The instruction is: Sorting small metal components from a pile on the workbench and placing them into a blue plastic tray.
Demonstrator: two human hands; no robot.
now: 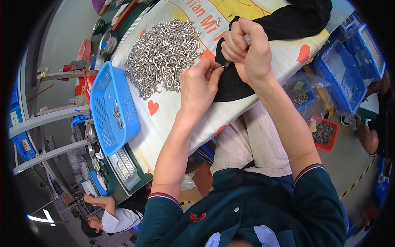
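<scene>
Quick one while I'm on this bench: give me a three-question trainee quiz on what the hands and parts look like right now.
1. True or false: the blue basket is heaped full of metal parts.
2. What does the right hand grip: A a slim tool, B a cup, C a cloth?
3. Where does the big pile of metal parts lie?

Key: 1 false, only a few parts inside. 2 A. 3 On the printed cloth, right of the basket.
</scene>
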